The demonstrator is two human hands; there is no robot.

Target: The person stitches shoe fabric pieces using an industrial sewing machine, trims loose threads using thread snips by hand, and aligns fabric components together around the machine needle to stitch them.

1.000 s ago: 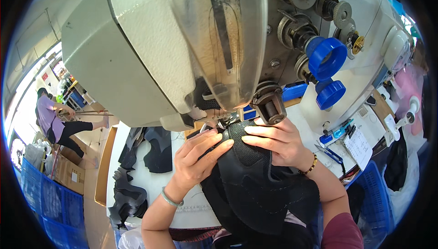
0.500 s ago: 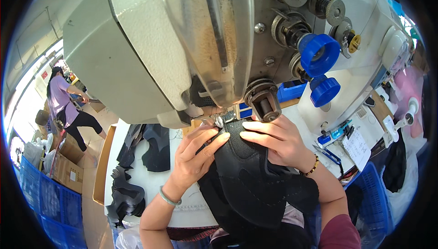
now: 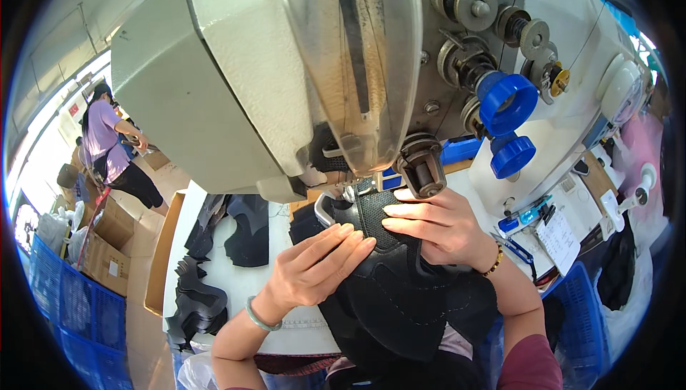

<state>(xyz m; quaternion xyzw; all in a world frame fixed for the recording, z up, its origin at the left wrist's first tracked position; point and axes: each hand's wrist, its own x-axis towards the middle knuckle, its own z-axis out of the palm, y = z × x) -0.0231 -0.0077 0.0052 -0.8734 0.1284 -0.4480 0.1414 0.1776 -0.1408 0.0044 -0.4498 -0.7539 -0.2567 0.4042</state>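
A black shoe upper (image 3: 389, 293) with a mesh panel (image 3: 375, 215) lies under the presser area of a sewing machine (image 3: 246, 83), its lower part draping toward me. My left hand (image 3: 314, 265) is closed at its left edge, fingertips pressed together; the thumb's contact is partly hidden. On the other side my right hand (image 3: 454, 231) grips the upper, two fingers lying along the mesh and the thumb out of sight. A bent metal lever (image 3: 324, 210) shows beside the machine's foot. The needle point is hard to make out behind the machine head.
Stacked black cut pieces (image 3: 196, 301) and more black pieces (image 3: 246, 229) lie on the white table at left. Blue knobs (image 3: 511, 101) jut from the machine. Snippers (image 3: 514, 247) and a paper sheet (image 3: 559, 238) sit at right. Another person (image 3: 107, 140) stands far left.
My left hand has drawn back from the machine's foot toward me, uncovering the metal lever. The right hand stays on the upper. The view has shifted slightly.
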